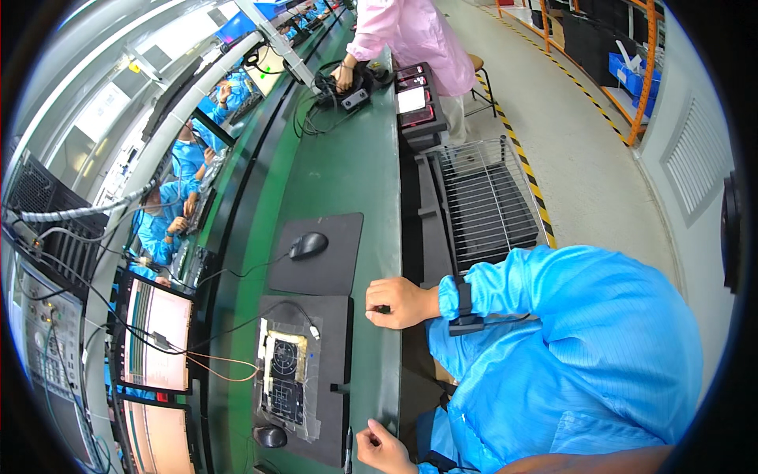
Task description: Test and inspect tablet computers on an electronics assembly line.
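Note:
My right hand [403, 302], in a blue sleeve with a black wrist strap, is at the edge of the green bench. Its fingers curl into a loose fist; a dark gap inside leaves unclear whether anything is held. Lower down, my left hand [384, 449] is at the same edge, fingers folded and thumb raised, nothing visible in it. Beside it lies a dark pen [348, 450]. Left of both hands, a black mat [335, 363] bears a taped-down fixture [286, 379] with a dark patterned panel. A white-tipped cable plug [314, 332] lies by the fixture.
A black mouse [308, 245] sits on a mouse pad [347, 253]; another mouse [270, 436] is lower down. Monitors [158, 332] line the left side. A person in pink [410, 31] handles black cables [359, 83] at the far end. A wire rack [485, 205] stands right of the bench.

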{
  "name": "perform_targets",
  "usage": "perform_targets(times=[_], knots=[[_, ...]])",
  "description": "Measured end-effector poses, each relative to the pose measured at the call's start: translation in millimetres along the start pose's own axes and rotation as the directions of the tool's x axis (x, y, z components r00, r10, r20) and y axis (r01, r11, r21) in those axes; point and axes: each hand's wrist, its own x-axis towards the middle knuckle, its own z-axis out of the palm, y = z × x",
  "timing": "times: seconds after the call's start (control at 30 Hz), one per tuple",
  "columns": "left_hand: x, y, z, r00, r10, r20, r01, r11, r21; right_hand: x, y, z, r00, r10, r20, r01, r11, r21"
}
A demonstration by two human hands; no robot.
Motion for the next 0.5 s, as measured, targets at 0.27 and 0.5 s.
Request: perform_targets(times=[0.27, 0.5], knots=[[1, -6, 1, 0.996, -0.085, -0.019, 0.085, 0.996, 0.002, -19, 171, -147, 0.574, 0.390, -0.720, -0.746, 0.612, -0.263], [1, -2, -1, 0.974, -0.220, 0.049, 0.219, 0.975, 0.030, -52, 257, -170, 0.306, 0.784, -0.540, -0.934, 0.137, -0.329]])
